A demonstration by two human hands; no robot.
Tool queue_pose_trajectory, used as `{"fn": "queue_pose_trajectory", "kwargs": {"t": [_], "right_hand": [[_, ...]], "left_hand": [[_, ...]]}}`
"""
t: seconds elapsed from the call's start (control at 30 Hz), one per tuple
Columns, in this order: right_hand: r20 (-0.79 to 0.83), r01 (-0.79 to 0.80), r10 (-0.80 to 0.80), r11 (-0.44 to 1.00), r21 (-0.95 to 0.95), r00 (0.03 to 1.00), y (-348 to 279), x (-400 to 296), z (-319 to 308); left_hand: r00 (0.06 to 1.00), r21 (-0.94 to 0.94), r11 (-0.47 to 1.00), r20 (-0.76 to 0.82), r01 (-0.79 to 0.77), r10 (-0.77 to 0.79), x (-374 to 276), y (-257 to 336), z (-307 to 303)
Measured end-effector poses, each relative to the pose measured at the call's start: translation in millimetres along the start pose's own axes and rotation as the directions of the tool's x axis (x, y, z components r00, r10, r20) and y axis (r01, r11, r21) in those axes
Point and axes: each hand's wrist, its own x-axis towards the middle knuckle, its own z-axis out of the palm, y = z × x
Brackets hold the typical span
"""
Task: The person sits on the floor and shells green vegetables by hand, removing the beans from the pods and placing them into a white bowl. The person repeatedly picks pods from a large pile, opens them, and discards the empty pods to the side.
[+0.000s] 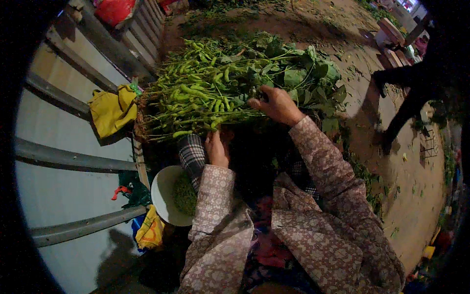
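Note:
A thick heap of uprooted soybean plants [198, 92] lies in front of me, with roots at the left, green pods along the stems and broad leaves at the right. My left hand [217, 150] is at the heap's near edge, its fingertips partly hidden among the lowest pods. Over the right half, my right hand [279, 104] has its thumb and fingers curled at the stems and leaves. Whether either hand grips a stem is not clear. A white bowl [161, 198] stands left of my left forearm, with small green pieces inside, partly covered by my sleeve.
Metal rails [73, 161] run along the pale wall at the left. A yellow bag [114, 110] hangs by the roots, with another yellow bag [150, 228] lower down. A person's dark-clothed leg [404, 106] stands at the right on the leaf-strewn floor [407, 191].

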Motion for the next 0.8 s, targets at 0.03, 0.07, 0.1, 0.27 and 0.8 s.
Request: {"fn": "queue_pose_trajectory", "kwargs": {"t": [0.03,0.07,0.1,0.27,0.8], "right_hand": [[0.045,-0.002,0.001,1.0,0.012,0.999,0,-3,5],[0.088,-0.005,0.003,1.0,0.023,0.996,1,-6,8],[-0.047,-0.019,0.022,0.997,0.071,0.999,-1,-13,13],[-0.255,0.055,0.0,0.976,0.209,0.967,-5,-55,30],[0.145,-0.338,0.308,0.794,0.506,0.94,-13,-153,47]], "left_hand": [[0.994,0.08,0.997,-0.108,0.014,-0.006,-9,6,8],[0.977,0.157,0.987,-0.212,0.038,-0.004,-15,6,11],[0.983,0.148,0.984,-0.169,0.097,-0.071,-22,2,8],[0.906,0.157,0.931,0.225,0.331,-0.36,-65,0,11],[0.797,0.098,0.863,0.346,0.495,-0.496,-61,-30,27]]}}
